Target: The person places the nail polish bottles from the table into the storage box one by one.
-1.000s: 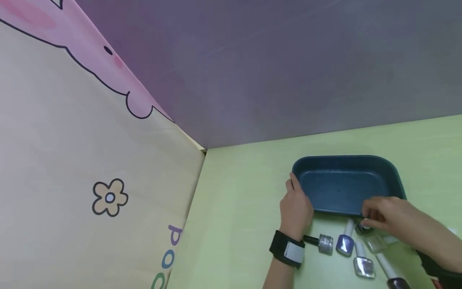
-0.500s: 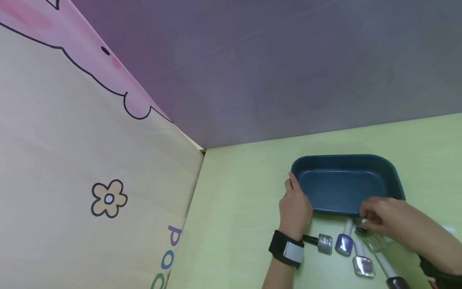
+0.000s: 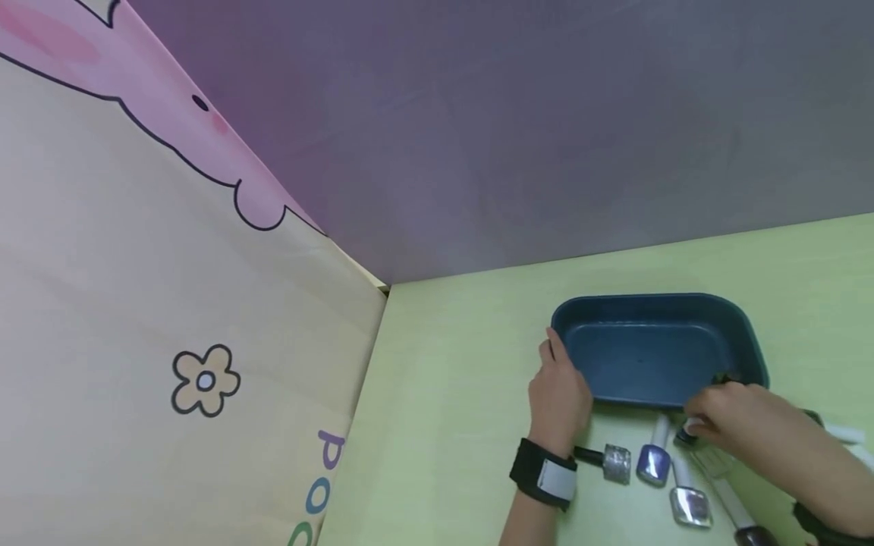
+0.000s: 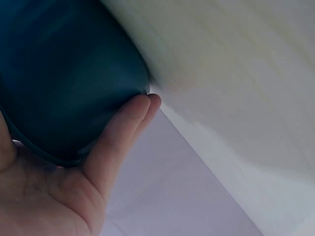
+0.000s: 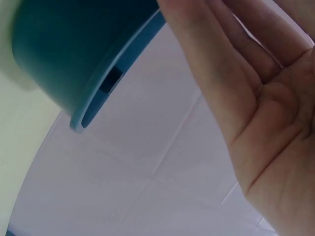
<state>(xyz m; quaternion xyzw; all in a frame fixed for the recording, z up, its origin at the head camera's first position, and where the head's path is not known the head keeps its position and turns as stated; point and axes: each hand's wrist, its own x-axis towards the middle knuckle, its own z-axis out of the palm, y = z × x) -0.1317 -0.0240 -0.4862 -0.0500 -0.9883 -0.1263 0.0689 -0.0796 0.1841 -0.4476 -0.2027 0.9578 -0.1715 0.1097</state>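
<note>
A dark teal tray (image 3: 642,353) lies on the green tabletop. My left hand (image 3: 560,398) holds its near left corner; in the left wrist view, the fingers (image 4: 115,140) lie along its outer wall. My right hand (image 3: 734,417) is at the near right part of the rim, its thumb and fingertips pinching a small nail polish bottle (image 3: 685,434), dark with a pale cap and mostly covered. In the right wrist view, the right hand (image 5: 246,98) is beside the tray, its fingertips out of frame. A small dark thing (image 3: 725,377) shows above the right knuckles; its kind is unclear.
Nearer me lie several nail polish bottles: a glittery silver one (image 3: 617,464) with a black cap, a blue-violet one (image 3: 653,464), a silver one (image 3: 690,506) and a dark one (image 3: 756,535). White caps (image 3: 845,434) show past the right forearm. A grey panel (image 3: 580,136) stands behind.
My right hand has shifted slightly right and nearer, its wrist turned. The dark thing above its knuckles and more white caps past the forearm have come into view. The left hand and tray stay put.
</note>
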